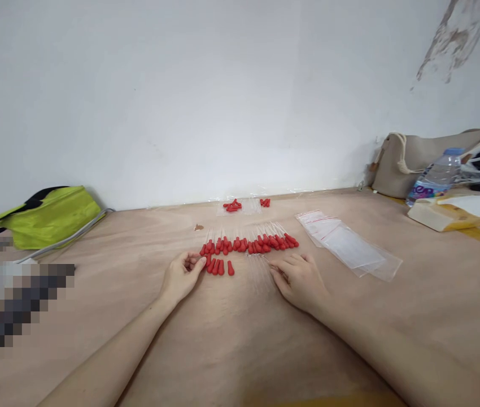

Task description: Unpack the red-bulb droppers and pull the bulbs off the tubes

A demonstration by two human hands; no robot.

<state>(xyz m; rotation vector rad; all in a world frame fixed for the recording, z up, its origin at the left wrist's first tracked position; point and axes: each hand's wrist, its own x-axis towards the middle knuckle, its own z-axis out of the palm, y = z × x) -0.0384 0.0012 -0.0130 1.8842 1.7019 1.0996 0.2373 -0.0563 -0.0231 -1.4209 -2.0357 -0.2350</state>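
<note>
A row of glass droppers with red rubber bulbs [251,244] lies across the middle of the wooden table [231,339]. Several loose red bulbs [218,267] lie just in front of that row. My left hand [180,277] rests beside them, fingers curled and pinching one red bulb at its tips. My right hand [299,280] lies palm down on the table, fingers close together on some clear glass tubes [261,261] at its fingertips. Small clear bags holding more red bulbs [240,206] sit by the wall.
A stack of clear zip bags [350,244] lies right of the droppers. A lime-green bag [45,216] is at the far left. At the far right stand a beige tote [418,161], a water bottle [437,176] and a flat yellow-white box [456,213].
</note>
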